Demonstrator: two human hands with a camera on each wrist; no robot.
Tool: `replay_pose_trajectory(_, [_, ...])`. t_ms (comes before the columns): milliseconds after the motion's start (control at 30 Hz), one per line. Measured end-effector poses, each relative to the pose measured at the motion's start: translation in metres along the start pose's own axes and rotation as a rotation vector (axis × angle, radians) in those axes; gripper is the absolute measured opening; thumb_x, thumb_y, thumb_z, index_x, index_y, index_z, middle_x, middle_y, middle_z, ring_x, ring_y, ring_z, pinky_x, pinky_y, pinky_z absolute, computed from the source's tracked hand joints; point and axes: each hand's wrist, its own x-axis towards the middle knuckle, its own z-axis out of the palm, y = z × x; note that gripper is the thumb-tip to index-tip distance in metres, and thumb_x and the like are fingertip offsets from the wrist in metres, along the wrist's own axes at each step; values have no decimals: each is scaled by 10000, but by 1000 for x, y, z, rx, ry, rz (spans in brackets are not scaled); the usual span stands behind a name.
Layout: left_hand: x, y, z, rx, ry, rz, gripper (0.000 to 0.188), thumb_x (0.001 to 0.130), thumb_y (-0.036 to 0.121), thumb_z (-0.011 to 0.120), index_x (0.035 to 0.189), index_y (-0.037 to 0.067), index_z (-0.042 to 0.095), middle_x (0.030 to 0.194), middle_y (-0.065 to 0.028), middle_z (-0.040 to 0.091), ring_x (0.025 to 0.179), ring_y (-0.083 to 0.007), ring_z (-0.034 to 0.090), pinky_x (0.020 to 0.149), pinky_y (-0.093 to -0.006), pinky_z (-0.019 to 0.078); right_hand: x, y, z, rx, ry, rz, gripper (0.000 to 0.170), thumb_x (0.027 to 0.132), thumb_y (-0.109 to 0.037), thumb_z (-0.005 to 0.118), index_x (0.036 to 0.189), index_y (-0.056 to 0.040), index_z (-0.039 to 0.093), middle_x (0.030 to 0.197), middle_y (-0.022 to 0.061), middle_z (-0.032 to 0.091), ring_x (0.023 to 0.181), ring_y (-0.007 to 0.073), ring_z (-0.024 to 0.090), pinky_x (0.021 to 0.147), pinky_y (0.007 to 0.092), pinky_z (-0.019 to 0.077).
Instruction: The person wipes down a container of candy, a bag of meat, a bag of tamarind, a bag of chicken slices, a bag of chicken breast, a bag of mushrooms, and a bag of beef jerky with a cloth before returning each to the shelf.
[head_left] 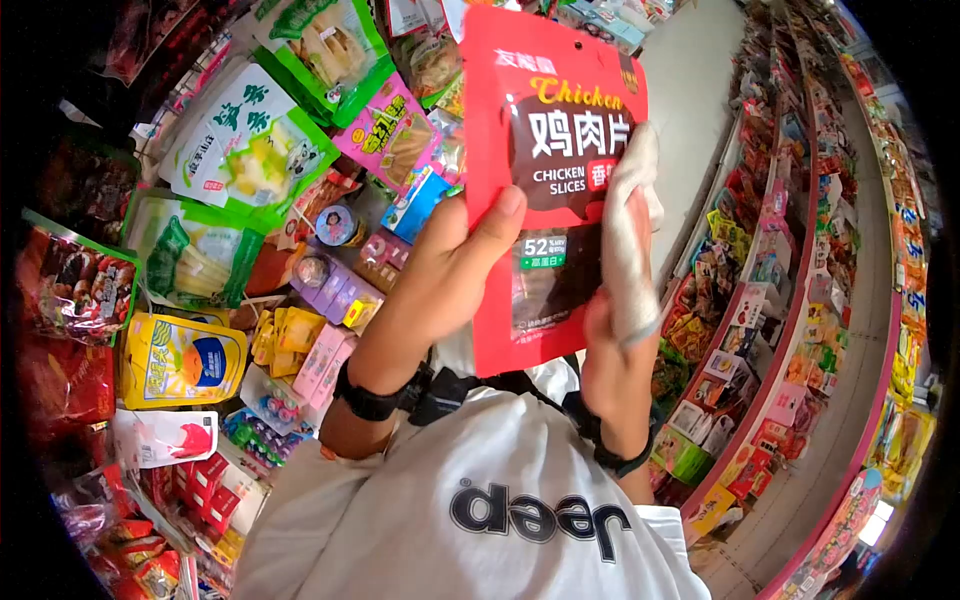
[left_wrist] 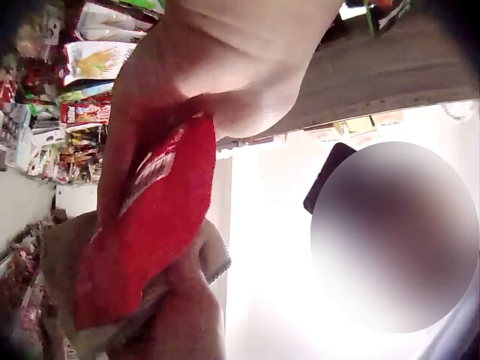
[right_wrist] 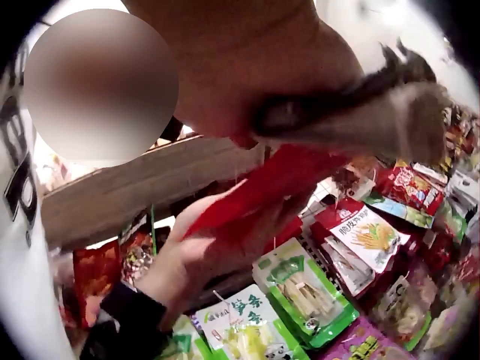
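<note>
A red pouch of chicken slices (head_left: 550, 270) is held upright in front of the chest, its printed front showing in the head view. My left hand (head_left: 440, 270) grips its left edge, thumb across the front; the left wrist view shows the red pouch (left_wrist: 169, 217) in its grasp. A pale cloth (head_left: 635, 205) lies along the pouch's right edge, with my right hand (head_left: 605, 335) holding it there. The greyish cloth (right_wrist: 375, 124) also shows under the right hand in the right wrist view, partly blurred. The right fingers are mostly hidden by the cloth.
Packed snack pouches, such as a white-and-green one (head_left: 245, 150) and a yellow one (head_left: 185, 360), fill the left display. Long shelves (head_left: 780, 300) of packaged goods run along the right, beside a pale floor aisle (head_left: 690, 60). A dark phone-like object (left_wrist: 330, 176) shows near a blurred-out area.
</note>
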Motion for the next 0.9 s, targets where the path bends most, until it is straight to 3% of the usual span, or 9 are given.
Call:
replay_pose_trajectory(133, [2,-6,4,125,-105,-57,333,955,301,417,956,1,562,800,25,538,738,-52,458,659,-232,397,0,2,-1,519,-54,407,514,891,-206,433,1339,19,322,1351,142,358,1238,248,335,1016,379,248])
replay_pose_trajectory(200, [5,-24,5,-34,-42,11,323,952,280,417,1039,1,553,898,-3,572,818,-67,497,734,-245,418,19,-1,5,-62,-290,-190,636,759,-122,510,1355,-9,317,1429,159,273,1339,335,210,1078,461,138])
replay_pose_trajectory(333, [11,-18,-20,-134,174,-82,438,954,344,388,1157,-26,506,1084,-67,577,982,-129,529,870,-280,412,10,-3,2,-100,-552,-213,662,698,-59,465,1349,-29,348,1414,155,306,1337,346,215,1076,478,130])
replay_pose_trajectory(400, [17,-5,-14,-121,296,2,525,947,459,343,1008,-14,564,911,-30,588,814,-119,538,746,-269,443,9,10,5,-1,-466,-162,593,761,-70,447,1344,-19,351,1416,163,300,1340,342,208,1082,457,126])
replay_pose_trajectory(533, [10,-19,-19,402,-30,-6,546,957,454,316,672,13,469,600,8,391,598,-94,364,505,-327,316,6,24,14,199,-144,5,531,864,-185,440,1350,-3,326,1438,189,237,1353,346,157,1093,422,92])
replay_pose_trajectory(633, [5,-42,-8,543,-15,111,518,960,422,339,740,-10,522,651,2,471,635,-91,392,529,-308,339,24,18,22,55,-5,-79,579,818,-149,460,1367,-32,313,1439,166,247,1350,349,167,1088,456,90])
replay_pose_trajectory(700, [4,-37,5,-96,33,114,344,948,261,384,1110,-7,527,994,-52,581,885,-142,547,813,-279,434,24,2,20,-243,-260,-231,582,790,-173,512,1337,-31,372,1396,138,354,1336,292,252,1078,437,132])
replay_pose_trajectory(800, [12,-45,-25,-121,307,23,394,957,304,331,1103,-10,518,1041,-98,582,900,-171,587,822,-297,464,14,4,16,-112,-536,-287,769,589,-60,490,1347,-63,359,1418,78,325,1337,284,239,1074,495,133])
replay_pose_trajectory(900, [19,-34,-39,-345,133,-25,539,946,465,316,1163,-3,471,1096,-111,570,970,-172,574,837,-307,464,9,14,12,45,-616,-191,714,614,-216,418,1313,-73,434,1391,84,378,1326,325,266,1067,485,112])
